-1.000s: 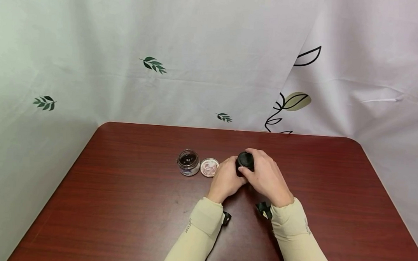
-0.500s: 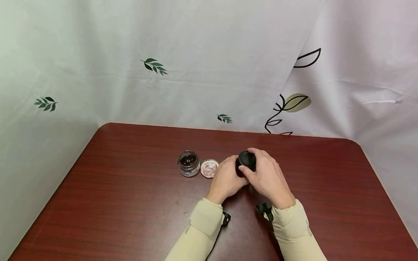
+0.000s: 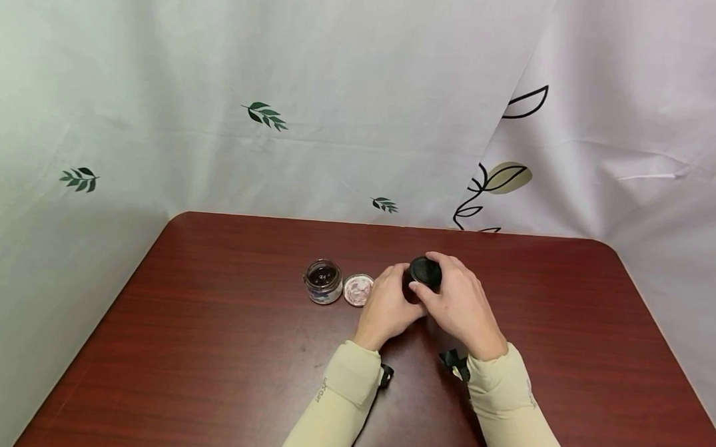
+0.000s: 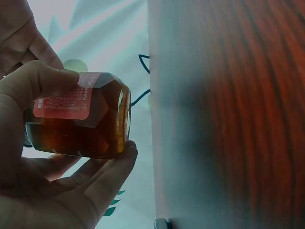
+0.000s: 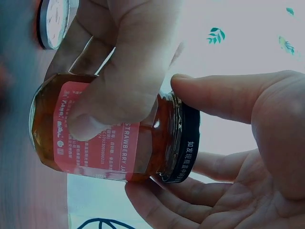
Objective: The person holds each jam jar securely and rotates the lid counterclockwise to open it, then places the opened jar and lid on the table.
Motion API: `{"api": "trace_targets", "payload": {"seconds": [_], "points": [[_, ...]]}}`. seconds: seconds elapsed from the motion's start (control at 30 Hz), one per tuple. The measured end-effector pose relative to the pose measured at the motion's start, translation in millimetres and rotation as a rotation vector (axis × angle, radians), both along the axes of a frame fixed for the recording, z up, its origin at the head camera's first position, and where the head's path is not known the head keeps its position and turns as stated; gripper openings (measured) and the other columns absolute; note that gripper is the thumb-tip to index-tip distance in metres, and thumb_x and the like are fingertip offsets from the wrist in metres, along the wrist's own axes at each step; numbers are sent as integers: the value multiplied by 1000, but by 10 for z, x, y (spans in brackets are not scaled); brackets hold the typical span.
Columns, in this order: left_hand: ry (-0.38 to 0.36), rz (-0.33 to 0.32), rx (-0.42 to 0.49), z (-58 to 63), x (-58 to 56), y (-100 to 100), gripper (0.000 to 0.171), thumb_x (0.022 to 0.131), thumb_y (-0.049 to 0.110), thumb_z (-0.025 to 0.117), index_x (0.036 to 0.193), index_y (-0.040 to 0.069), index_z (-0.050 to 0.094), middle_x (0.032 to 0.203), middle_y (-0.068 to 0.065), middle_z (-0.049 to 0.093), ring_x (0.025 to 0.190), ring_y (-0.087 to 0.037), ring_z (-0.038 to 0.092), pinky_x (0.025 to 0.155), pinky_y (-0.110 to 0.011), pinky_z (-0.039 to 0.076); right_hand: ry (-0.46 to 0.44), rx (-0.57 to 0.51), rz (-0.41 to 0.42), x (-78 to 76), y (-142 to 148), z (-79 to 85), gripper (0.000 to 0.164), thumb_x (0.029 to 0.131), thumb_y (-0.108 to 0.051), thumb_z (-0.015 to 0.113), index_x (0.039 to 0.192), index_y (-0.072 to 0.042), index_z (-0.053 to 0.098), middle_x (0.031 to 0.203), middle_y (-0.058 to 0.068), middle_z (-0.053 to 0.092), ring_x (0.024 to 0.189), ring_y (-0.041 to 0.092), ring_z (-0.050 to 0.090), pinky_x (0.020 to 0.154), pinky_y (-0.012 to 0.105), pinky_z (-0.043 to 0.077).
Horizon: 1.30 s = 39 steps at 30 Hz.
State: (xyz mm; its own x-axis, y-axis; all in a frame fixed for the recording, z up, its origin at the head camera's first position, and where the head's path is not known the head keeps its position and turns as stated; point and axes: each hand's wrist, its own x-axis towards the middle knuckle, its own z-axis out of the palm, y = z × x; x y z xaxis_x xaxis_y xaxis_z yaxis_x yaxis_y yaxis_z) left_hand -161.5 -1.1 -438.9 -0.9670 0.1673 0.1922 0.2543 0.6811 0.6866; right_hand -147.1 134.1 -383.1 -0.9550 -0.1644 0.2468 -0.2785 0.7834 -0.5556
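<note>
A strawberry jam jar (image 5: pixel 100 155) with a pink label is held between both hands, a little above the table. My left hand (image 3: pixel 384 308) grips the glass body, its thumb across the label and fingers beneath, as the left wrist view shows. On top is a black lid (image 3: pixel 426 271), pinched at its rim by my right hand (image 3: pixel 462 308). In the right wrist view the lid (image 5: pixel 188 143) sits on the jar's neck, with the right thumb on one side and fingers on the other. From the head view, the hands hide most of the jar's body.
Left of the hands stands an open glass jar (image 3: pixel 323 283) with dark contents. Beside it a lid (image 3: pixel 358 290) lies with its pale inside up, close to the left hand. The reddish-brown table (image 3: pixel 220 351) ends at the back before a leaf-printed white curtain (image 3: pixel 340 83).
The held jar's black top has shifted slightly right and away from the body, with the right hand moving along. Both hands keep their grip; the open jar and loose lid stay put.
</note>
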Motion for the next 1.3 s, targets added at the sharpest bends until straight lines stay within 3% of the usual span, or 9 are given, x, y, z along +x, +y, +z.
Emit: {"api": "trace_targets", "payload": {"seconds": [0.57, 0.97, 1.3], "points": [[53, 19, 42, 28, 19, -45, 58, 70, 41, 71, 117, 13, 55, 103, 1, 63, 93, -13, 60, 81, -30, 47, -2, -41, -10, 13, 12, 16, 56, 82, -35, 67, 127, -6, 51, 120, 12, 56, 100, 27, 55, 82, 44, 44], [79, 27, 52, 42, 8, -54, 60, 68, 43, 73, 117, 14, 54, 101, 3, 62, 91, -10, 59, 80, -28, 47, 53, -56, -25, 17, -14, 23, 55, 80, -39, 69, 124, -9, 54, 112, 7, 58, 81, 20, 54, 72, 37, 44], [119, 49, 45, 63, 5, -43, 58, 68, 44, 73, 114, 14, 56, 101, 2, 61, 91, -11, 58, 79, -29, 47, 85, -112, -54, 6, -19, 22, 55, 79, -44, 69, 120, -9, 57, 114, 5, 55, 91, 21, 54, 77, 39, 44]]}}
